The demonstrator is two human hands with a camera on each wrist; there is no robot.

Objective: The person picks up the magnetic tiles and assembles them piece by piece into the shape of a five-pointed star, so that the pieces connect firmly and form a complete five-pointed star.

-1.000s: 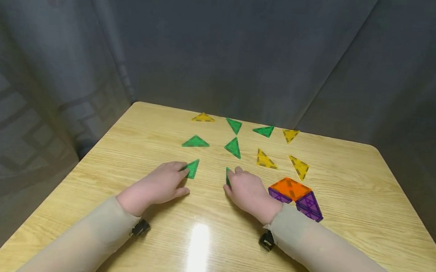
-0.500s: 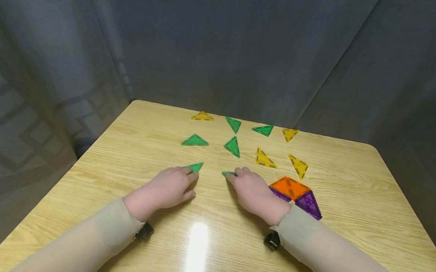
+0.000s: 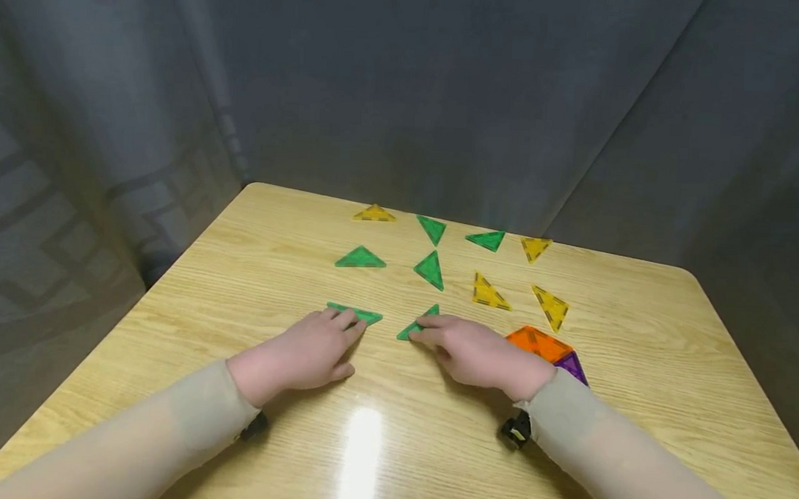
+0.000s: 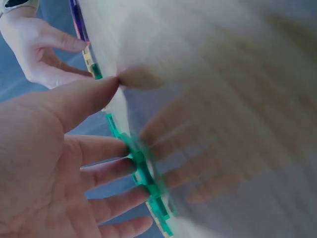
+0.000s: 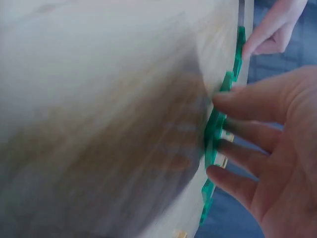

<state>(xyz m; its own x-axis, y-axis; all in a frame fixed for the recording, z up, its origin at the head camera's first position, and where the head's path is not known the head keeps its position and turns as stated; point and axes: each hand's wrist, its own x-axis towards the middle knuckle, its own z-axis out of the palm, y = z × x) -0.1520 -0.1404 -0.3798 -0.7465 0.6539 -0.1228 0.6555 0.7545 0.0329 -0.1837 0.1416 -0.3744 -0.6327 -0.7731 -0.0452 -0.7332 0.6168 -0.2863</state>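
Both touched pieces have turned since half a second ago: the left green triangle point(image 3: 371, 317) now slants down to the right, the right green triangle point(image 3: 407, 333) slants up to the right, and the right hand point(image 3: 477, 351) covers more of the purple tiles point(image 3: 572, 366). Outstretched fingers of the left hand point(image 3: 303, 352) rest on its triangle, thumb well apart; the right hand's extended fingers touch the other without curling round it. Both triangles lie apart, near the middle of the wooden surface point(image 3: 172, 330). Just beyond, toward the far edge, lie four more green triangles point(image 3: 362, 258). Of four yellow triangles point(image 3: 551, 308), two lie by the far edge, one of them toward the far-left corner, and two lie beyond the right hand. Orange tiles point(image 3: 541, 344) touch the purple, toward the right edge. Past the far edge hangs a dark curtain point(image 3: 411, 96)
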